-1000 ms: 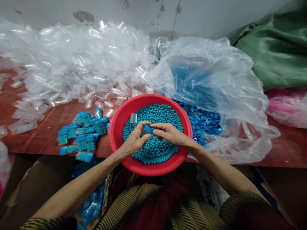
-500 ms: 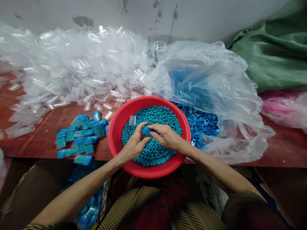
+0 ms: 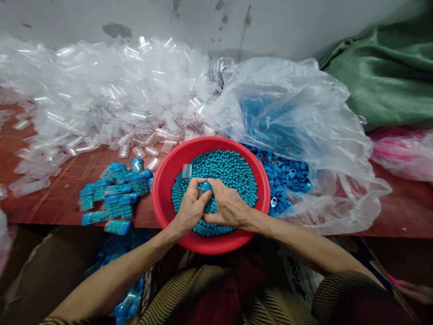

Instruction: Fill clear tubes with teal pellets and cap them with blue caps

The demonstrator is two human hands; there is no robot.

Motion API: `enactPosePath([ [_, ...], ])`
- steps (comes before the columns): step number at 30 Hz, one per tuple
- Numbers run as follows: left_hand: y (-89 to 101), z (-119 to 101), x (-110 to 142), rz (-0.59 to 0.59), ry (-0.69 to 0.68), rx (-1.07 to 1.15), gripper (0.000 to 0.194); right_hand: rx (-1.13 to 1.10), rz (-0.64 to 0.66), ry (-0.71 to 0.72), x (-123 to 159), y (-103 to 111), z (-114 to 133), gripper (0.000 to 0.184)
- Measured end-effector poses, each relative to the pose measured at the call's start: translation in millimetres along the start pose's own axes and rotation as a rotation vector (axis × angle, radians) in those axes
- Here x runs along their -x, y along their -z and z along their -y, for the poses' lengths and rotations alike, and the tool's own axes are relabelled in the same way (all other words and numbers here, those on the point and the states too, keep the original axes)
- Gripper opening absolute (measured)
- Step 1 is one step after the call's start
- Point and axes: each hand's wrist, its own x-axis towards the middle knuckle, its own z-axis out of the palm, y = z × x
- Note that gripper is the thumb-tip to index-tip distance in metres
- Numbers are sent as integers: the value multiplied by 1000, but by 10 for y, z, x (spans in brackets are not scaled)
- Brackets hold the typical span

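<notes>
Over the red basin (image 3: 212, 246) full of small teal balls (image 3: 225, 164), both hands meet at a small clear bottle with a blue cap (image 3: 205, 186). My left hand (image 3: 190, 205) pinches the bottle between thumb and fingers, which hide most of its body. Against the capped end press the bent fingers of my right hand (image 3: 232, 205); its thumb stretches below toward the left hand. Whether balls are inside the held bottle, I cannot tell. An uncapped clear bottle (image 3: 186, 170) lies on the balls at the basin's left side.
Filled, blue-capped bottles (image 3: 117, 194) are grouped left of the basin on the red table (image 3: 81, 164). Clear bottles (image 3: 118, 90) form a big heap behind. Loose blue caps (image 3: 287, 180) spill from a plastic bag (image 3: 304, 104) at right. A green cloth (image 3: 385, 76) is beyond.
My right hand has closed in from the cap's right side and now curls its fingers over the capped end. The left hand keeps its pinch, thumb now nearer the cap.
</notes>
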Motion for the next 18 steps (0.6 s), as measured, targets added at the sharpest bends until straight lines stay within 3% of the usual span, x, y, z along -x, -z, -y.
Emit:
enactPosePath([
  [5, -78, 8, 23, -50, -39, -27, 23, 59, 9, 18, -3, -49, 1, 75],
  [11, -44, 79, -35, -142, -118, -380, 17, 67, 147, -122, -29, -49, 106, 71],
  [15, 337, -6, 1, -171, -163, -505, 25, -23, 272, -34, -98, 47, -3, 78],
  [18, 855, -134, 61, -408, -225, -710, 32, -59, 409, -62, -249, 103, -212, 58],
])
